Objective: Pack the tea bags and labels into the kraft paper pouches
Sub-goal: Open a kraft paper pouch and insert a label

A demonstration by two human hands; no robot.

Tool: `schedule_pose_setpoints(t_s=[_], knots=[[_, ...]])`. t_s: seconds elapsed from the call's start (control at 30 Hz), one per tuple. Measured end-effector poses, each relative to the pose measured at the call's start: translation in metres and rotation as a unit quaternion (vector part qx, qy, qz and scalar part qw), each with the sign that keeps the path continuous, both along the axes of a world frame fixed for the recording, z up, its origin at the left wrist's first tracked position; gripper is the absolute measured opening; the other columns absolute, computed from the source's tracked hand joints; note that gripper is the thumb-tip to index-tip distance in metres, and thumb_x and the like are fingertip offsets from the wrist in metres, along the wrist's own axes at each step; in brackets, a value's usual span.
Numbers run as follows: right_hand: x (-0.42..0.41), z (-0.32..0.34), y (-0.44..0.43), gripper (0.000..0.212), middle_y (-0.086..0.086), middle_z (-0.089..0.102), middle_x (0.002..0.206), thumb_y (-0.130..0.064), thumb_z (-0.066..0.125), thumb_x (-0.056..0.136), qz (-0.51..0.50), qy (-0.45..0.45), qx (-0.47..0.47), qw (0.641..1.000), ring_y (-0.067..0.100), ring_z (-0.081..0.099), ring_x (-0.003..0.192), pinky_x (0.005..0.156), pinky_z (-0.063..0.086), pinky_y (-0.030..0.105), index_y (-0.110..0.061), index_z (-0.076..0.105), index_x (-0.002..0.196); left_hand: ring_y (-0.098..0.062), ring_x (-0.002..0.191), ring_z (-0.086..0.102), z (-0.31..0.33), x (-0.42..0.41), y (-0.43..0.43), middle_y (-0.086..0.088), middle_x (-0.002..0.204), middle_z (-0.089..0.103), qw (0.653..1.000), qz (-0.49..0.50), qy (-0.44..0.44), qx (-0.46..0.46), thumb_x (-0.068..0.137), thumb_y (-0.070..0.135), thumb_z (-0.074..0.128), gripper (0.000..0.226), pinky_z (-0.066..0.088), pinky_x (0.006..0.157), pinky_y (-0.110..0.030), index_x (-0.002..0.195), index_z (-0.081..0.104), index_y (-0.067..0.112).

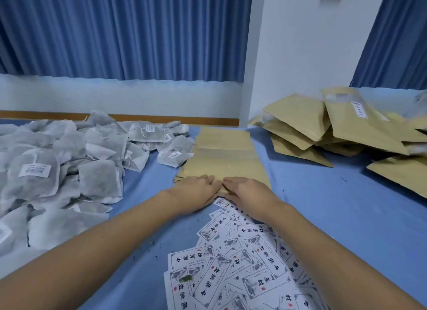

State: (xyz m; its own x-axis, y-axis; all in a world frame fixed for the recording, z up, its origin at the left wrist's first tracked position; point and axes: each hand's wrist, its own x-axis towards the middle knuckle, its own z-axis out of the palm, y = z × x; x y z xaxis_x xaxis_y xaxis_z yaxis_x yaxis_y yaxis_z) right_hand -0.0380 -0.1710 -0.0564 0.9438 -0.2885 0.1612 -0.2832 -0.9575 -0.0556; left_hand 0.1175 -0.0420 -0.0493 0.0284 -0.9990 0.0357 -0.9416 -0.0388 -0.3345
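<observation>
Your left hand (198, 189) and right hand (245, 190) lie palm-down, fingertips almost meeting, on the near edge of the flat stack of kraft pouches (224, 157), fingers spread flat, gripping nothing. Both forearms stretch straight out. Labels (231, 259) lie scattered just near of your hands; tea bags (64, 166) heap at left; filled pouches (335, 129) lie far right.

Both hands lie flat on the near edge of a stack of empty kraft pouches (225, 155) at desk centre; left hand (198, 189) and right hand (246, 190) have fingertips almost meeting. Tea bags (57, 169) are heaped at left. Printed labels (235, 263) lie scattered nearest the camera. Filled pouches (328, 127) are piled at right on the blue desk (335, 205).
</observation>
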Motion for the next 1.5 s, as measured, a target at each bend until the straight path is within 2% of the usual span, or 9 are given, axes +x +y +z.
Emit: schedule_pose_setpoints(t_s=[0.37,0.63,0.8,0.9,1.0,1.1,1.27,1.4,1.5], knots=[[-0.005,0.003,0.002,0.055,-0.010,0.047,0.153,-0.057,0.057,0.095,0.013,0.008,0.046,0.999,0.014,0.045,0.138,0.108,0.043,0.035,-0.022,0.060,0.137,-0.032,0.088,0.061,0.002,0.006,0.013,-0.011,0.113,0.054,1.000,-0.011,-0.019,0.013,0.104,0.028,0.034,0.029,0.048,0.070,-0.041,0.123,0.045,0.009],[0.000,0.009,0.015,0.027,-0.002,0.061,0.112,-0.033,0.039,0.107,-0.002,0.015,-0.028,0.999,0.024,0.059,0.102,0.081,0.048,0.041,-0.015,0.057,0.114,-0.031,0.075,0.053,0.008,0.006,0.021,-0.009,0.103,0.059,0.998,-0.005,0.062,-0.011,0.096,0.015,0.044,0.022,0.033,0.062,-0.035,0.118,0.042,0.013],[-0.006,0.006,0.018,0.029,-0.002,0.065,0.100,-0.035,0.038,0.107,0.011,-0.017,0.054,0.998,0.025,0.059,0.090,0.080,0.050,0.043,-0.017,0.060,0.101,-0.036,0.082,0.060,0.008,0.014,0.031,-0.012,0.092,0.065,0.995,0.004,0.098,-0.035,0.105,0.028,0.036,0.023,0.047,0.069,-0.040,0.118,0.048,0.013],[-0.012,0.000,0.014,0.028,-0.007,0.068,0.128,-0.028,0.044,0.105,0.011,-0.041,0.174,0.984,0.011,0.061,0.098,0.081,0.046,0.019,-0.020,0.070,0.102,-0.035,0.089,0.061,0.003,0.014,0.038,-0.012,0.096,0.067,0.997,0.014,0.068,-0.035,0.108,0.038,0.030,0.031,0.046,0.069,-0.038,0.119,0.054,0.021],[-0.014,-0.003,0.012,0.027,-0.016,0.059,0.139,-0.028,0.048,0.104,0.021,-0.038,0.177,0.983,-0.015,0.053,0.095,0.075,0.033,0.000,-0.023,0.074,0.105,-0.034,0.088,0.062,0.000,0.010,0.043,-0.012,0.100,0.067,0.996,0.024,0.079,-0.031,0.105,0.023,0.038,0.027,0.045,0.067,-0.035,0.126,0.054,0.029],[-0.015,-0.004,0.012,0.026,-0.016,0.061,0.137,-0.024,0.052,0.102,0.011,-0.053,0.189,0.980,0.000,0.057,0.119,0.093,0.040,0.011,-0.022,0.075,0.114,-0.033,0.087,0.062,-0.002,0.006,0.046,-0.008,0.102,0.067,0.994,0.033,0.092,-0.041,0.099,0.013,0.040,0.038,0.052,0.072,-0.040,0.128,0.053,0.034],[-0.015,0.001,0.010,0.026,-0.017,0.065,0.131,-0.015,0.067,0.094,-0.008,-0.055,0.235,0.970,0.001,0.060,0.118,0.107,0.043,0.019,-0.022,0.076,0.116,-0.026,0.092,0.062,-0.009,0.009,0.050,0.003,0.107,0.068,0.987,0.014,0.142,-0.073,0.104,0.026,0.039,0.024,0.046,0.074,-0.033,0.119,0.057,0.032],[-0.016,0.001,0.016,0.018,-0.013,0.071,0.121,-0.020,0.067,0.095,-0.015,-0.062,0.163,0.985,0.008,0.065,0.108,0.097,0.051,0.029,-0.024,0.078,0.109,-0.020,0.110,0.059,-0.012,0.005,0.053,0.009,0.122,0.064,0.976,0.044,0.204,-0.063,0.102,0.054,0.040,0.038,0.050,0.088,-0.041,0.118,0.059,0.026],[-0.016,-0.003,0.021,0.015,-0.008,0.075,0.093,-0.020,0.064,0.096,-0.052,-0.097,0.150,0.983,0.014,0.066,0.088,0.081,0.053,0.033,-0.026,0.077,0.100,-0.020,0.113,0.054,-0.018,-0.008,0.057,0.005,0.124,0.059,0.971,-0.003,0.166,-0.171,0.096,0.049,0.057,0.037,0.046,0.091,-0.041,0.124,0.061,0.024]])
